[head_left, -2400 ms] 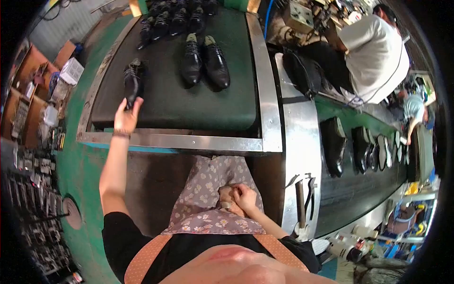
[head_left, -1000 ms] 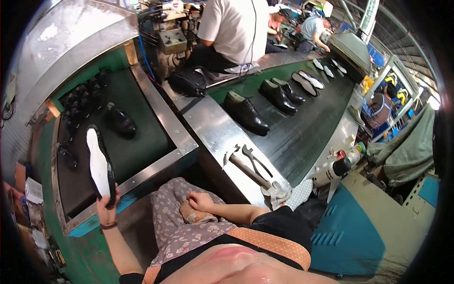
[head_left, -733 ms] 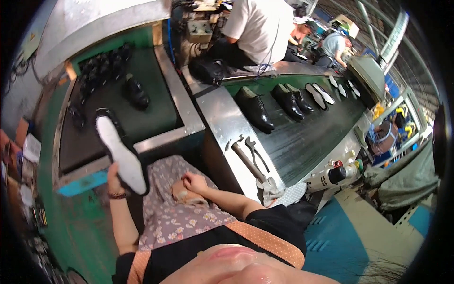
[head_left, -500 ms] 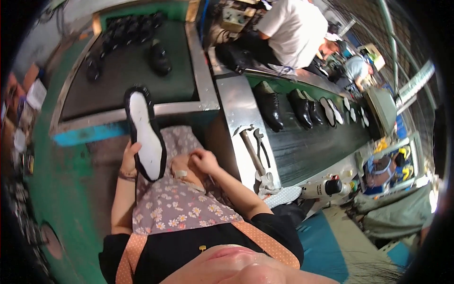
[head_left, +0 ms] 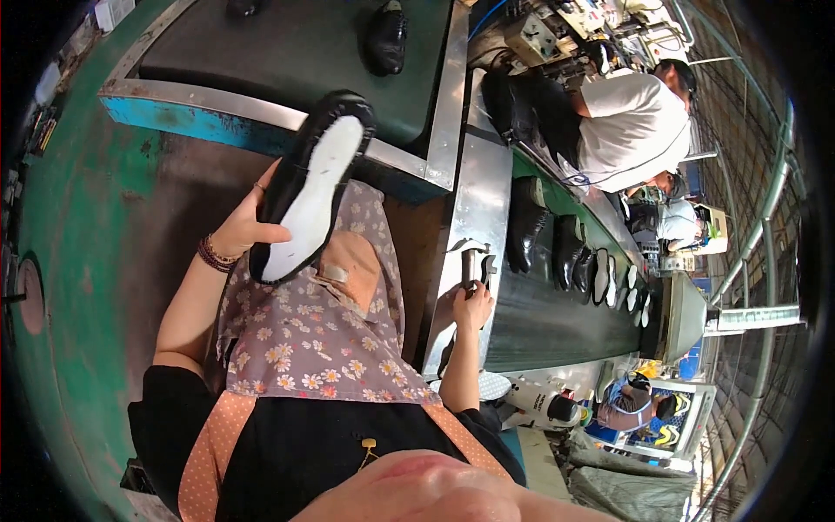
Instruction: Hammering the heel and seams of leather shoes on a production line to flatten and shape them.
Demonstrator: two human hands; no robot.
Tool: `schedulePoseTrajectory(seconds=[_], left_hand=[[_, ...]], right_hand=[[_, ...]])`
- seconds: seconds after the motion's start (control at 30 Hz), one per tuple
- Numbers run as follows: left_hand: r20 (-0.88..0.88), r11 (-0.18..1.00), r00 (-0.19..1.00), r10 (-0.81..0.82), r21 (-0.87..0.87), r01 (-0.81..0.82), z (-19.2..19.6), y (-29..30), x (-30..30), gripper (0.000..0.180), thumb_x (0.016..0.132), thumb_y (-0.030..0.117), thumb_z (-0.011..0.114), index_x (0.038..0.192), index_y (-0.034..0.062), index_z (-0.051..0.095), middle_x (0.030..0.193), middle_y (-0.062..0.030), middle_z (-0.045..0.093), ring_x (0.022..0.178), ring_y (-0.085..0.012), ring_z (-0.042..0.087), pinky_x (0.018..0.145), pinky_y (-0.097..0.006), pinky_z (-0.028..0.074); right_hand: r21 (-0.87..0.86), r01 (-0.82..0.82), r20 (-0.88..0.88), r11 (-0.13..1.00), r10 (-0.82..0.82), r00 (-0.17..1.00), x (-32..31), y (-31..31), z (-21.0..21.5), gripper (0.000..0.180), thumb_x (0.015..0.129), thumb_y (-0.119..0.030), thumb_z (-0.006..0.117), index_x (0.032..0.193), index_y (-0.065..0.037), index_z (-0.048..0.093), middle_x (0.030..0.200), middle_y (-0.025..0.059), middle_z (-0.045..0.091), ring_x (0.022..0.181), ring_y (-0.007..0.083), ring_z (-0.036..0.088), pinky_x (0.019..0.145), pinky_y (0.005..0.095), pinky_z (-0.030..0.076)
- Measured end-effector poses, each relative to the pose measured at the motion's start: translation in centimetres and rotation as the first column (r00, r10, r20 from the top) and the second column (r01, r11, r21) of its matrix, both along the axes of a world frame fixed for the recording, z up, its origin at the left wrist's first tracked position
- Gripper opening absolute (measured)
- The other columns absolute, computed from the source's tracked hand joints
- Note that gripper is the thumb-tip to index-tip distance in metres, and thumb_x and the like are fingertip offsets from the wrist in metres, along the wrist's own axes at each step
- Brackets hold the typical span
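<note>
My left hand (head_left: 248, 222) grips a black shoe (head_left: 291, 178) near its lower end, thumb pressed on the white sole side (head_left: 317, 187). The shoe is held up over my lap, its underside toward me. On the metal ledge (head_left: 478, 183) to the right, my right hand (head_left: 472, 309) is closed round the handle of a hammer (head_left: 469, 268). Pincers (head_left: 489, 266) lie just beside it, partly hidden by the hand. A flowered apron (head_left: 322, 361) with an orange patch covers my lap.
Ahead, a black-topped table (head_left: 278, 52) with a metal rim carries black shoes (head_left: 385, 39). Right of the ledge, a dark conveyor belt (head_left: 548, 322) holds several shoes (head_left: 526, 222). A person in a white shirt (head_left: 635, 126) sits beyond it. A white bottle (head_left: 539, 398) stands near my right elbow.
My right hand has moved from my lap to the ledge and closed on the hammer. The shoe in my left hand now tilts to the right. The whole view has turned rightward.
</note>
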State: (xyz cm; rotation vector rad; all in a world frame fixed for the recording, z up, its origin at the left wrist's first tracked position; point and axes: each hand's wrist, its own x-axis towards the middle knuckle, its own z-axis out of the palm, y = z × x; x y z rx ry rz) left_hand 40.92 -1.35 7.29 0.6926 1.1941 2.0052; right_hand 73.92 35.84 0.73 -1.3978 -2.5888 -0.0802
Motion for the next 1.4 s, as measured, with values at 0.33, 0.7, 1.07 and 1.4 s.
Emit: schedulePoseTrajectory(seconds=[0.33, 0.7, 1.07, 1.4], left_hand=[[-0.427, 0.833, 0.896, -0.124, -0.536, -0.14, -3.4, 3.6, 0.3, 0.114, 0.064, 0.018, 0.077, 0.157, 0.0157, 0.01, 0.145, -0.022, 0.043, 0.133, -0.0327, 0.044, 0.11, -0.035, 0.034], [-0.322, 0.724, 0.85, -0.417, -0.682, 0.097, -5.2, 5.4, -1.3, 0.114, 0.064, 0.018, 0.077, 0.157, 0.017, 0.01, 0.133, -0.0222, 0.054, 0.117, -0.0317, 0.056, 0.101, -0.034, 0.042], [-0.567, 0.715, 0.741, -0.359, -0.677, -0.172, -6.1, 5.7, 1.8, 0.112, 0.067, 0.014, 0.072, 0.156, 0.0188, 0.005, 0.119, -0.0217, 0.06, 0.106, -0.0371, 0.06, 0.091, -0.041, 0.049], [-0.569, 0.642, 0.726, -0.386, -0.731, -0.232, -6.5, 5.8, 2.2, 0.11, 0.07, 0.017, 0.072, 0.156, 0.0167, 0.004, 0.119, -0.0238, 0.061, 0.104, -0.039, 0.062, 0.088, -0.043, 0.05]], right_hand=[[-0.227, -0.03, -0.156, 0.973, -0.006, 0.988, -0.6, 1.1, 2.0, 0.037, 0.093, -0.016, 0.057, 0.127, -0.003, 0.051, 0.114, 0.0211, 0.056, 0.099, 0.0382, 0.059, 0.083, 0.0465, 0.048], [-0.182, -0.784, -0.566, 0.594, 0.589, 0.577, -9.7, -10.7, 5.0, 0.054, 0.094, 0.003, 0.052, 0.145, 0.002, 0.036, 0.123, 0.0178, 0.063, 0.108, 0.0276, 0.064, 0.089, 0.0371, 0.05], [-0.614, -0.682, -0.311, 0.398, 0.672, 0.672, -13.6, -12.8, 8.5, 0.05, 0.088, 0.005, 0.058, 0.137, -0.002, 0.05, 0.109, 0.025, 0.065, 0.095, 0.037, 0.067, 0.083, 0.0385, 0.053], [-0.614, -0.674, -0.351, 0.41, 0.622, 0.699, -14.0, -12.9, 8.8, 0.05, 0.091, 0.005, 0.054, 0.14, -0.006, 0.049, 0.116, 0.0239, 0.065, 0.097, 0.0328, 0.068, 0.083, 0.0344, 0.052]])
